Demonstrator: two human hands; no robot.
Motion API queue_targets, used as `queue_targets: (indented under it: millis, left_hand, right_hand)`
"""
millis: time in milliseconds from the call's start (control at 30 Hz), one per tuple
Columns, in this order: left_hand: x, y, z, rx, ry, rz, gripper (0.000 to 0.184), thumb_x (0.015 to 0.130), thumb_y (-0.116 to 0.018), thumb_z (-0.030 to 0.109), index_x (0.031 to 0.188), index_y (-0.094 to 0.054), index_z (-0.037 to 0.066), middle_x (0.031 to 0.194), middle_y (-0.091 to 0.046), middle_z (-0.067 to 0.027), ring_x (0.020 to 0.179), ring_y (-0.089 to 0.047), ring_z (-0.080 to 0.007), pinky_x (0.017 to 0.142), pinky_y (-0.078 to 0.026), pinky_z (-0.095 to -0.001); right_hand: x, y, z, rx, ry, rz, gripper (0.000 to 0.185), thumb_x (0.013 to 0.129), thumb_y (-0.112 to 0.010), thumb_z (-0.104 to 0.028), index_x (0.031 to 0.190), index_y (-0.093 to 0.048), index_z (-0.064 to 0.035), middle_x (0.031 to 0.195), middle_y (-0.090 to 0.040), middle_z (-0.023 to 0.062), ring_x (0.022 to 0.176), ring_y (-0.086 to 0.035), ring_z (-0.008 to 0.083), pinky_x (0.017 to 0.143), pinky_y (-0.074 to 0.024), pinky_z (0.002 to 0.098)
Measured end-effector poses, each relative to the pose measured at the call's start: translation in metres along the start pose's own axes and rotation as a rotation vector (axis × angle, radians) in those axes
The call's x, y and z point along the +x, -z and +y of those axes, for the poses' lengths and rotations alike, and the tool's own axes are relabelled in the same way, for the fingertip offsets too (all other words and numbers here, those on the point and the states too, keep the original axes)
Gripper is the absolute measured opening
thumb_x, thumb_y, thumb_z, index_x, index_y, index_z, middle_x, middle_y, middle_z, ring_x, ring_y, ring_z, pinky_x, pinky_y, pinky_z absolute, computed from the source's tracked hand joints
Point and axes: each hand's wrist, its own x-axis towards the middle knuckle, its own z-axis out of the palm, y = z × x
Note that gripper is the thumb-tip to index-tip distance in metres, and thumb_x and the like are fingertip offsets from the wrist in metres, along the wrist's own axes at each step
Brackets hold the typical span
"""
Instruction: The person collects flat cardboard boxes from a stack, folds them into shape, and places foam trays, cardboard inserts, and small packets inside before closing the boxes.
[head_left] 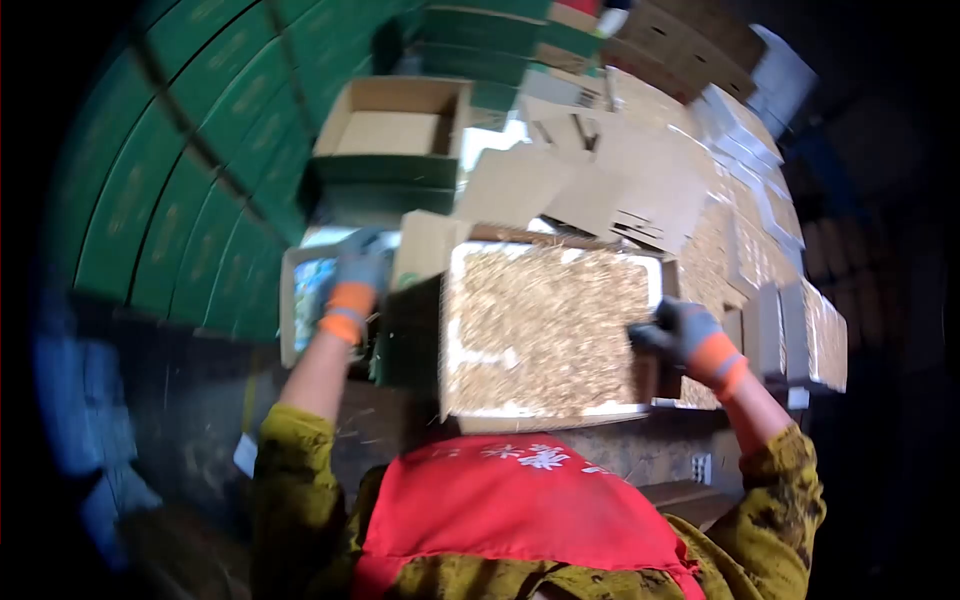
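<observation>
Directly in front of me stands an open carton packed with tan, shredded filling that looks like wood shavings, with a white lining showing round its edges. My right hand, in a grey and orange glove, is at the carton's right rim, its fingers bent over the edge. To the left, my left hand, gloved the same way, reaches over a smaller open box with blue, shiny contents. Motion smears the left fingers, so their grip is unclear.
Green boxes are stacked along the left. An open green-sided carton sits beyond my left hand. Flat cardboard sheets lie behind the filled carton. More shavings-covered boxes and white-sided boxes stand at right.
</observation>
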Motion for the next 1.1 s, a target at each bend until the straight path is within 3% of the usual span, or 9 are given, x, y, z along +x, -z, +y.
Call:
queue_targets:
  millis: [133,233,333,400,500,633,767,967,1100]
  left_hand:
    - [-0.007,0.035,-0.136,1.063,0.056,0.07,0.055,0.078,-0.062,0.037,0.124,-0.05,0.01,0.126,-0.05,-0.016,0.115,-0.047,-0.0329,0.094,-0.036,-0.0456]
    - [-0.006,0.032,-0.151,1.18,0.304,-0.151,0.067,0.074,-0.067,0.038,0.131,-0.042,0.01,0.132,-0.044,-0.0157,0.121,-0.041,-0.0337,0.097,-0.033,-0.0467]
    - [-0.003,0.026,-0.138,1.232,0.306,-0.096,0.068,0.072,-0.069,0.035,0.13,-0.043,0.01,0.13,-0.046,-0.0154,0.121,-0.042,-0.0325,0.097,-0.033,-0.0458]
    - [-0.002,0.031,-0.138,1.132,0.303,-0.017,0.066,0.071,-0.07,0.033,0.128,-0.045,0.01,0.128,-0.049,-0.0148,0.119,-0.045,-0.0308,0.097,-0.033,-0.0457]
    - [-0.001,0.045,-0.125,0.686,0.376,0.091,0.052,0.072,-0.068,0.028,0.119,-0.054,0.01,0.119,-0.056,-0.0162,0.111,-0.051,-0.0339,0.096,-0.037,-0.0441]
    - [-0.008,0.054,-0.084,0.43,0.373,0.23,0.045,0.072,-0.069,0.027,0.107,-0.063,-0.002,0.104,-0.065,-0.0185,0.094,-0.062,-0.0253,0.084,-0.047,-0.033]
    - [-0.004,0.087,-0.154,0.622,0.469,0.172,0.047,0.08,-0.063,0.037,0.104,-0.063,-0.003,0.09,-0.068,-0.0174,0.088,-0.064,-0.03,0.078,-0.048,-0.0358]
    - [-0.009,0.113,-0.186,0.888,0.403,-0.018,0.04,0.092,-0.043,0.034,0.098,-0.064,0.0,0.091,-0.064,-0.0244,0.083,-0.059,-0.0415,0.075,-0.047,-0.0427]
    - [-0.013,0.092,0.004,0.392,0.159,0.151,0.032,0.091,-0.046,0.019,0.111,-0.059,-0.002,0.105,-0.063,-0.0192,0.095,-0.062,-0.0279,0.085,-0.046,-0.0354]
  right_hand:
    - [0.01,-0.001,-0.011,-0.212,0.128,-0.073,0.03,0.078,-0.062,-0.033,0.079,-0.065,-0.0038,0.076,-0.063,0.0198,0.075,-0.062,0.0355,0.068,-0.0488,0.0423]
    - [0.011,0.006,-0.019,-0.503,0.265,-0.134,0.023,0.076,-0.057,-0.024,0.08,-0.064,-0.0023,0.079,-0.063,0.0216,0.077,-0.063,0.0346,0.071,-0.0493,0.0428]
    - [0.034,0.045,0.012,0.374,0.392,0.044,0.031,0.084,-0.062,-0.034,0.085,-0.064,-0.003,0.072,-0.064,0.0129,0.062,-0.062,0.0231,0.059,-0.0493,0.033]
    - [0.088,0.054,0.055,0.814,0.06,0.138,0.024,0.082,-0.067,-0.027,0.086,-0.064,-0.0038,0.066,-0.059,0.0006,0.053,-0.054,0.006,0.046,-0.0441,0.022]
    - [0.214,-0.026,0.137,0.937,-0.123,0.123,0.039,0.076,-0.073,-0.037,0.091,-0.058,-0.0035,0.073,-0.059,0.0045,0.06,-0.057,0.0113,0.047,-0.0469,0.0245]
    - [0.36,-0.163,0.177,0.454,-0.276,0.477,0.101,0.061,-0.074,-0.059,0.125,-0.039,0.0109,0.123,-0.05,0.026,0.116,-0.047,0.0385,0.097,-0.0389,0.0388]
    - [0.358,-0.132,0.176,0.998,-0.121,0.491,0.03,0.072,-0.075,-0.022,0.065,-0.05,-0.0082,0.058,-0.053,0.0004,0.05,-0.046,0.0101,0.047,-0.0406,0.0274]
    - [0.299,-0.063,0.277,0.981,0.082,0.681,0.024,0.082,-0.067,-0.016,0.102,-0.062,-0.0035,0.087,-0.063,0.0024,0.077,-0.054,0.0104,0.07,-0.0445,0.0229]
    - [0.182,-0.002,0.265,1.299,0.186,1.126,0.019,0.086,-0.063,-0.015,0.101,-0.062,-0.0029,0.089,-0.063,0.002,0.078,-0.055,0.0106,0.071,-0.0449,0.0229]
